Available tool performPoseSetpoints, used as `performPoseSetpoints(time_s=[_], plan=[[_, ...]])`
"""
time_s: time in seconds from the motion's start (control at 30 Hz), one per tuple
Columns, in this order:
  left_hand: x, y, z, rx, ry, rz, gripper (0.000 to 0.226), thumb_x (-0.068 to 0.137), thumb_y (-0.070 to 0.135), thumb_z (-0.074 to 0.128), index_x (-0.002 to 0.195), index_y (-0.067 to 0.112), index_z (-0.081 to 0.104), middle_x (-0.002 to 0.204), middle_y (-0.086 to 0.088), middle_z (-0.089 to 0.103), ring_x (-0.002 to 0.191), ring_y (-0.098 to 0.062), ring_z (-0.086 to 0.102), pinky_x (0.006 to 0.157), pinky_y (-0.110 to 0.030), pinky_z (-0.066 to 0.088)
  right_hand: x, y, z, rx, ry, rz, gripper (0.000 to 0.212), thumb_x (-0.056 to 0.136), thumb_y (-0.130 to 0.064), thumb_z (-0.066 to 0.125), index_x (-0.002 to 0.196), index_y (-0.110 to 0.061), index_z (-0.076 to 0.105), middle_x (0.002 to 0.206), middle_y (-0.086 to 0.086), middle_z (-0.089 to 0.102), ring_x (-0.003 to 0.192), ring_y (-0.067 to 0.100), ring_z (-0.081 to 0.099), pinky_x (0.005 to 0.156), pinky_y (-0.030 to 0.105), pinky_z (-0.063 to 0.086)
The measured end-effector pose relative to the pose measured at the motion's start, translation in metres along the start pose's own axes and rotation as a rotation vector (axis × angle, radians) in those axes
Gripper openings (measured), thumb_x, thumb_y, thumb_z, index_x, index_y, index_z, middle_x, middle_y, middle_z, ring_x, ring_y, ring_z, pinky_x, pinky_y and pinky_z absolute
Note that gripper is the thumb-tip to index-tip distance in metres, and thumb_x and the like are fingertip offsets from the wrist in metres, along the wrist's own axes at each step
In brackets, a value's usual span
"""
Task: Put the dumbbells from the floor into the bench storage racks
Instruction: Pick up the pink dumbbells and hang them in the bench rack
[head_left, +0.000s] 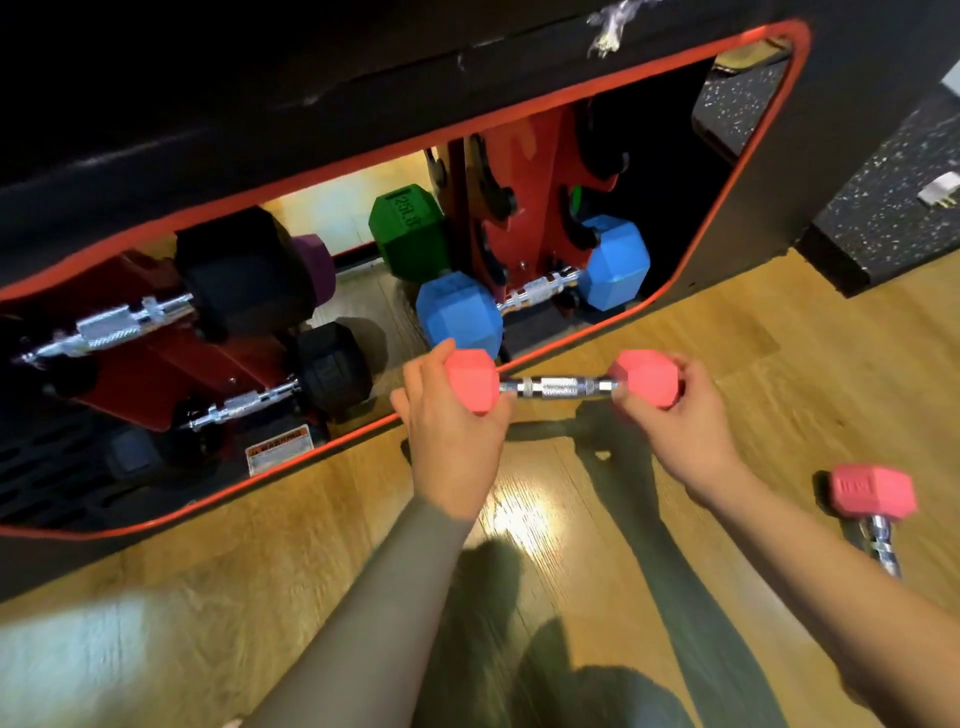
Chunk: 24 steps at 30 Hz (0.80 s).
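Above glossy wood floor (779, 364), hexagonal pink dumbbell (561, 387) between 2 hands.

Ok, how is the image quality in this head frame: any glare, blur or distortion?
Head view: bright glare on the wood floor between the forearms; motion blur smears the lower edge; wide-angle bending curves the bench opening; the pink dumbbell held by left hand and right hand stays sharp.

Readable markings — two only

The green dumbbell head (408, 231) is embossed "25 LB"; a warning sticker (280, 448) on the bench base (156, 506) reads "WARNING" — its small print is too blurred to read.
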<state>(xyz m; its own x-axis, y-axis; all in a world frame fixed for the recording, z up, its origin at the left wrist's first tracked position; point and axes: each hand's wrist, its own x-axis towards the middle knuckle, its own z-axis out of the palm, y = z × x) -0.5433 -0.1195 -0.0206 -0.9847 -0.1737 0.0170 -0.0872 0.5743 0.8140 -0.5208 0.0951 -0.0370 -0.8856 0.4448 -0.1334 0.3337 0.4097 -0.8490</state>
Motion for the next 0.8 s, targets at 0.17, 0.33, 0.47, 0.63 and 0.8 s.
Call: performPoseSetpoints(time_s=[0.17,0.33,0.47,0.63,0.8], plan=[[0.056,0.042,0.0,-0.036,0.089,-0.004,0.076,0.073,0.037,0.079,0.138,0.023,0.042,0.131,-0.002,0.043,0.12,-0.022,0.037,0.103,-0.04,0.038,0.052,-0.051,-0.006,0.069,0.177,-0.097,0.064,0.076,-0.032,0.081,0.126,-0.016,0.043,0.108,-0.001,0.051,0.083,0.006,0.055,0.057,0.009,0.043],[0.096,0.053,0.018,-0.044,0.112,-0.117,0.083,0.074,0.047,0.077,0.14,0.013,0.039,0.134,-0.017,0.046,0.128,-0.037,0.033,0.107,-0.049,0.033,0.101,-0.081,0.0,0.054,0.236,-0.176,0.062,0.077,-0.036,0.079,0.129,-0.018,0.049,0.114,-0.003,0.055,0.098,0.014,0.055,0.078,0.023,0.046],[0.11,0.053,0.028,-0.069,0.042,-0.203,0.077,0.079,0.062,0.066,0.134,0.011,0.047,0.135,-0.02,0.047,0.131,-0.038,0.036,0.107,-0.05,0.036,0.122,-0.086,0.013,0.044,0.219,-0.15,0.067,0.079,-0.043,0.075,0.134,-0.018,0.046,0.116,0.005,0.061,0.101,0.024,0.059,0.088,0.043,0.051],[0.13,0.059,0.028,0.073,0.036,-0.198,0.086,0.074,0.064,0.07,0.136,0.011,0.043,0.147,-0.019,0.035,0.131,-0.041,0.035,0.099,-0.053,0.043,0.145,-0.103,0.027,0.018,0.127,-0.097,0.071,0.084,-0.035,0.073,0.141,-0.014,0.037,0.124,0.005,0.055,0.109,0.023,0.056,0.097,0.038,0.046],[0.122,0.052,0.032,0.299,-0.103,-0.201,0.091,0.069,0.082,0.051,0.116,0.005,0.056,0.119,-0.023,0.059,0.108,-0.041,0.054,0.087,-0.046,0.052,0.15,-0.105,0.04,-0.149,0.051,-0.036,0.104,0.078,-0.038,0.078,0.155,-0.022,0.009,0.151,0.011,0.03,0.134,0.036,0.032,0.113,0.046,0.03]])
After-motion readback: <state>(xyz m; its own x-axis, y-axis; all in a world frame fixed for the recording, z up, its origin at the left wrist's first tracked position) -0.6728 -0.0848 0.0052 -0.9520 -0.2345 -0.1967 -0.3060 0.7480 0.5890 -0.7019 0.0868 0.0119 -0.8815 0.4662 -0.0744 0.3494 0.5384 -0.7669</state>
